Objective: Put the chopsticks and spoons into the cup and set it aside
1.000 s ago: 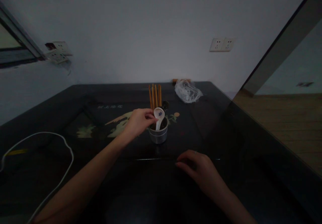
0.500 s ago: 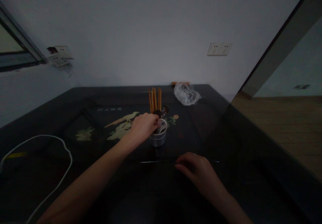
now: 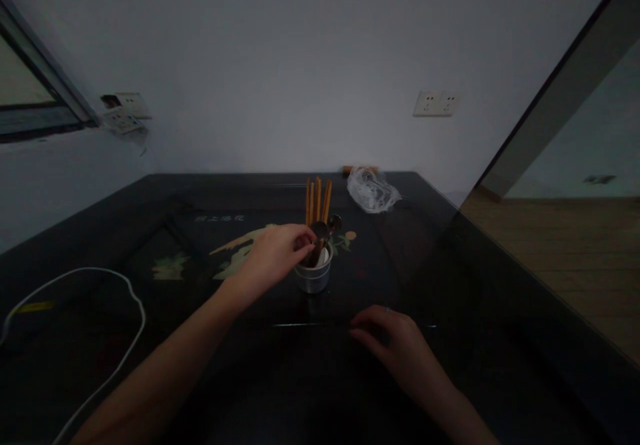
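Observation:
A small metal cup (image 3: 314, 278) stands on the dark glass-topped table (image 3: 150, 232). It holds several orange chopsticks (image 3: 317, 200), a white ceramic spoon (image 3: 323, 256) sunk low inside, and dark metal spoons (image 3: 320, 232). My left hand (image 3: 273, 256) reaches over the cup's left rim, its fingers pinched on the handle of a dark spoon. My right hand (image 3: 395, 345) rests on the table nearer to me, fingers loosely curled, holding nothing that I can see.
A crumpled clear plastic bag (image 3: 373, 190) lies at the table's far right. A white cable (image 3: 100, 285) loops over the left of the table. Wall sockets (image 3: 435, 103) sit on the back wall. The table's right edge borders a wooden floor (image 3: 565, 252).
My left hand has lowered the white spoon into the cup and let it go. Its fingers now pinch a dark spoon. The right hand has stayed put.

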The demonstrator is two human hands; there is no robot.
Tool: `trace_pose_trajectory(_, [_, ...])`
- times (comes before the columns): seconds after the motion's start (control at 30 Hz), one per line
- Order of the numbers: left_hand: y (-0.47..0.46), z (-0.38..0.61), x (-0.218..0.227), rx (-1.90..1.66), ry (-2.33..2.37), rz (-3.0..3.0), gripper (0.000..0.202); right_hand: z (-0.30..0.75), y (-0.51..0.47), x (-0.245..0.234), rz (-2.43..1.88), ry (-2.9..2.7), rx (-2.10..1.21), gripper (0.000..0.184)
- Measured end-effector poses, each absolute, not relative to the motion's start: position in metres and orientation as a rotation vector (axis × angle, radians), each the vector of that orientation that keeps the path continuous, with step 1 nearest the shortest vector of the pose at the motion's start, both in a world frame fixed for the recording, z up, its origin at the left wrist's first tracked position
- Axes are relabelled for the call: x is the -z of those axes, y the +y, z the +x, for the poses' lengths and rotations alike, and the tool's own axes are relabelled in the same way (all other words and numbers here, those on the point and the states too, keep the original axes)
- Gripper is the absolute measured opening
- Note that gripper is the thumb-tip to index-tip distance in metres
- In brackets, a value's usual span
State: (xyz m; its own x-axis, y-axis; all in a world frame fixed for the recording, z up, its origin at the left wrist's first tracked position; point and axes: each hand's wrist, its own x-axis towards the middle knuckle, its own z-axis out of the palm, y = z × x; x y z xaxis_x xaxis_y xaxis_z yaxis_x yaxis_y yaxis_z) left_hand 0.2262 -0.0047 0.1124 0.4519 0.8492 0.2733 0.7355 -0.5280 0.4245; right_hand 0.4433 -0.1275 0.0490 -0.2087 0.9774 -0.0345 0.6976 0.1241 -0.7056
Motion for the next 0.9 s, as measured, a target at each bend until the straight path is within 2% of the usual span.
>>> trace_pose_trajectory(0.13, [-0.010,0.204,-0.100,-1.082,1.259,2.231,0.020,0.445,-0.128,-0.046,-1.598,-1.935,-0.855,0.013])
trace_pose_trajectory(0.23, [-0.011,0.196,-0.067,-1.354,1.160,1.790,0.031,0.445,-0.125,-0.040,-1.563,-1.892,-0.855,0.018])
trace_pose_trajectory(0.3, [-0.014,0.197,-0.040,-1.403,1.144,1.404,0.034,0.443,-0.122,-0.033,-1.512,-1.842,-0.860,0.022])
trace_pose_trajectory(0.33, [-0.017,0.199,-0.027,-1.419,1.129,1.221,0.033,0.442,-0.121,-0.029,-1.483,-1.812,-0.862,0.024])
trace_pose_trajectory(0.47, [-0.032,0.208,0.006,-1.383,1.091,1.089,0.034,0.432,-0.110,-0.015,-1.380,-1.723,-0.825,0.042])
trace_pose_trajectory(0.73, [-0.032,0.213,0.010,-1.235,0.928,1.316,0.057,0.395,-0.050,0.008,-1.327,-1.505,-0.931,0.081])
trace_pose_trajectory(0.8, [-0.031,0.215,0.011,-1.198,0.912,1.335,0.062,0.386,-0.037,0.014,-1.275,-1.494,-0.892,0.084])
trace_pose_trajectory(0.9, [-0.031,0.216,0.014,-1.152,0.905,1.339,0.065,0.374,-0.028,0.018,-1.206,-1.494,-0.792,0.079])
